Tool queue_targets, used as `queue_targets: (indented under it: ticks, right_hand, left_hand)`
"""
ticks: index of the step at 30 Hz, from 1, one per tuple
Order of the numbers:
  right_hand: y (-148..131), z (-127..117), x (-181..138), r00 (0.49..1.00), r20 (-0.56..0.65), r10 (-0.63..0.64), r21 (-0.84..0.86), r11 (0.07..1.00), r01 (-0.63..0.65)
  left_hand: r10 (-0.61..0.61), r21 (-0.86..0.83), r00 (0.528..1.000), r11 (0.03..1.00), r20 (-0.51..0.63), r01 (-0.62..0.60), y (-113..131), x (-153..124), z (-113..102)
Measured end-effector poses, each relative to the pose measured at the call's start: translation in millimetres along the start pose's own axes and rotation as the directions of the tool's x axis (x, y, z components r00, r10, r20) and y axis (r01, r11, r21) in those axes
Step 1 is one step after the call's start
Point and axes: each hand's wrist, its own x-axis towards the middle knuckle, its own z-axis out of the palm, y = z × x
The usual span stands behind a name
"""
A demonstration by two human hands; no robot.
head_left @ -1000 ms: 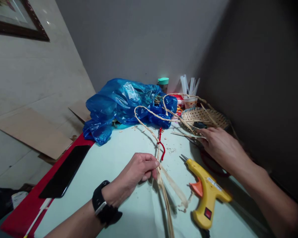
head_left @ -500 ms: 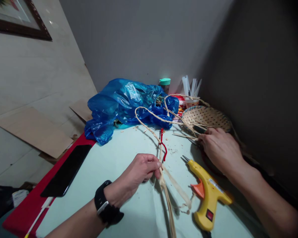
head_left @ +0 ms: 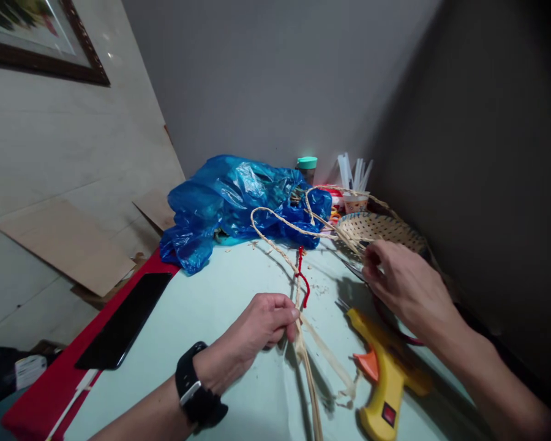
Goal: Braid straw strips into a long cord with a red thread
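Note:
My left hand is closed, pinching a braided straw cord just below a red pipe-cleaner-like tie. From the pinch, loose straw strands and a pale flat strip run toward me. My right hand, its fingers curled together, hovers at the near edge of the woven basket. Whatever its fingertips hold, if anything, is hidden. Partly beneath that hand lie scissors, with a metal blade and a dark red handle showing.
A yellow glue gun lies at the right front. At the back are a blue plastic bag, a green-lidded jar and a cup of clear sticks. A black phone-like slab rests along the left edge.
My right hand has drawn slightly back from the straw strands by the basket, its fingers curling more. My left hand keeps its pinch on the cord. The view has tilted up slightly.

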Motion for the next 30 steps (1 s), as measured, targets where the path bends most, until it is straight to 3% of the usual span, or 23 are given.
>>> queue_targets:
  ticks: [1,2,4,6,7,9,11,15,18,20,23,30]
  right_hand:
    - [-5,-6,-3,1.0,-0.005,0.012,0.227,0.974,-0.011]
    - [-11,-12,-6,1.0,0.019,0.022,0.465,0.885,-0.028]
    - [-24,-20,-15,0.985,0.162,-0.063,0.824,0.557,-0.099]
    - [-36,-24,-23,0.926,0.314,-0.211,0.922,0.3,-0.244]
    - [-42,-24,-26,0.89,0.363,-0.275,0.923,0.234,-0.305]
    - [-52,-24,-31,0.841,0.404,-0.359,0.914,0.188,-0.359]
    - [-59,-25,-34,0.806,0.414,-0.423,0.909,0.227,-0.348]
    - [-67,-25,-40,0.688,0.531,-0.495,0.837,0.431,-0.336]
    - [-71,-24,-47,0.613,0.591,-0.524,0.79,0.529,-0.309]
    - [-74,-23,-51,0.611,0.572,-0.548,0.786,0.578,-0.219]
    - [-79,-25,-53,0.666,0.521,-0.534,0.764,0.64,-0.084]
    - [-76,-22,-56,0.649,0.543,-0.533,0.727,0.685,-0.045]
  left_hand:
    - [0.001,-0.011,1.0,1.0,0.0,-0.001,0,0,0]
    - [0.005,-0.02,1.0,1.0,-0.002,-0.006,0,-1,1]
    - [0.021,-0.029,1.0,0.999,-0.011,-0.021,1,-1,2]
    - [0.032,-0.035,0.999,0.999,-0.039,-0.034,3,-2,3]
    - [0.036,-0.037,0.998,0.999,-0.06,-0.039,3,-2,4]
    - [0.031,-0.043,0.994,0.998,-0.102,-0.036,5,-2,5]
    - [0.031,-0.046,0.992,0.998,-0.122,-0.037,5,-3,6]
    - [0.056,-0.053,0.99,0.997,-0.129,-0.064,7,-7,8]
    - [0.052,-0.096,0.988,0.993,-0.143,-0.066,8,-10,9]
    - [0.05,-0.118,0.991,0.991,-0.126,-0.065,9,-11,9]
    - [0.055,-0.098,0.995,0.993,-0.081,-0.063,10,-12,9]
    - [0.078,-0.086,0.997,0.993,0.003,-0.077,9,-11,11]
